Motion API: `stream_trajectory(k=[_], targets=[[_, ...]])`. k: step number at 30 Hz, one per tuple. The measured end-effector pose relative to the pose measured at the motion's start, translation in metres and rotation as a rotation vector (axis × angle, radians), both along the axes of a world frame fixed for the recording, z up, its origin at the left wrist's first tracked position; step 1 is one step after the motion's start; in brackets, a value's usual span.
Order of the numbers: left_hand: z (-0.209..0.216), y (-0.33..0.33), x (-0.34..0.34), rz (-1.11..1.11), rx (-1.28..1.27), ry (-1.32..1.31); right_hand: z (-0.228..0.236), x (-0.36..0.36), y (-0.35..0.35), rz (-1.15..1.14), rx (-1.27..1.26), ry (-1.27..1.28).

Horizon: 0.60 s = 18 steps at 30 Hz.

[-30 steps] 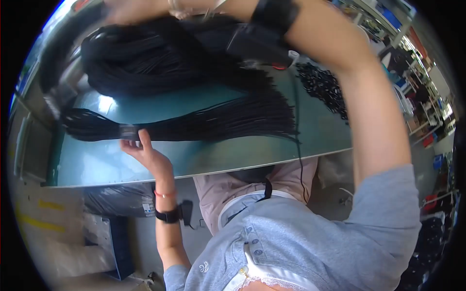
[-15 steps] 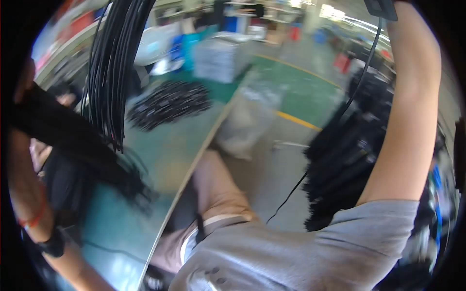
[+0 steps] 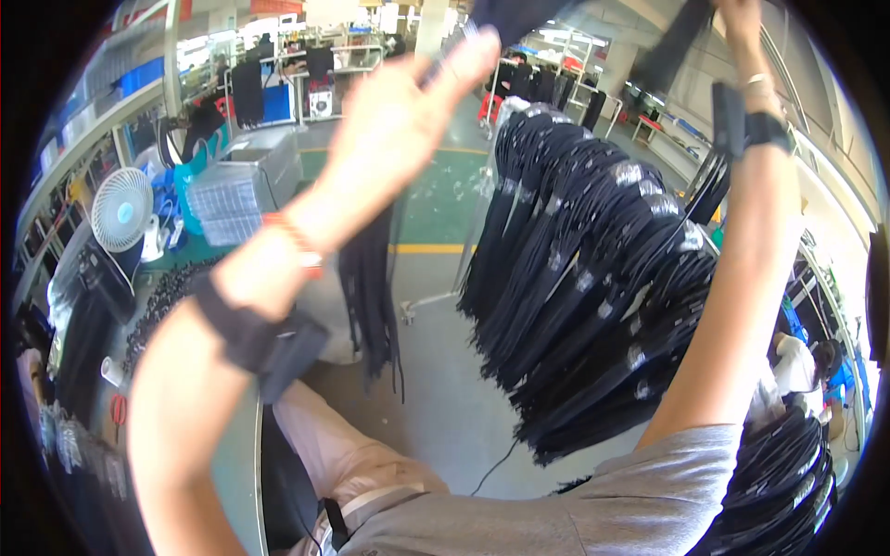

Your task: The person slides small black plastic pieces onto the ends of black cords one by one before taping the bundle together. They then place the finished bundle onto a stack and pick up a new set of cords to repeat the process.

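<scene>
My left hand is raised at the upper middle, its fingers closed on a black cord bundle that runs out past the top edge. Dark strands hang below and behind this forearm, and they look like part of the same bundle. High at the upper right, my right hand is partly cut off by the picture's edge. A blurred black bundle slants down beside it; its fingers are too small and blurred to show a grip. Between my arms hangs a long row of black cord bundles with shiny bands.
A heap of black cords and red-handled scissors lie on the table at left. Beyond are a white fan and a stacked grey block. More cord bundles hang at lower right, with another person nearby.
The view has swung right, bringing the hanging row to the middle. My left hand has risen from the left side over the table to the upper middle, carrying black cords. My right arm remains raised.
</scene>
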<state>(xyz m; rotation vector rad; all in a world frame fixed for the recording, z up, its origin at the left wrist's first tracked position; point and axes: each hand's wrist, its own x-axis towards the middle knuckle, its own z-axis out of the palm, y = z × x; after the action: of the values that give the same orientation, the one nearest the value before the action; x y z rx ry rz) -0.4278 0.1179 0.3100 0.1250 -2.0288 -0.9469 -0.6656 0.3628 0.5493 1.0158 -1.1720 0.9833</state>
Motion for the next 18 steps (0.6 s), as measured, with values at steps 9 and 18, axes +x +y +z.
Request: stream_trajectory(k=[9, 18], targets=[[-0.039, -0.019, -0.090, -0.002, -0.135, -0.466, -0.077, -0.214, 0.013, -0.345, 0.325, -0.881], [-0.132, -0.038, 0.250, 0.257, -0.267, -0.888, -0.142, 0.095, -0.363, 0.268, 0.732, 0.455]])
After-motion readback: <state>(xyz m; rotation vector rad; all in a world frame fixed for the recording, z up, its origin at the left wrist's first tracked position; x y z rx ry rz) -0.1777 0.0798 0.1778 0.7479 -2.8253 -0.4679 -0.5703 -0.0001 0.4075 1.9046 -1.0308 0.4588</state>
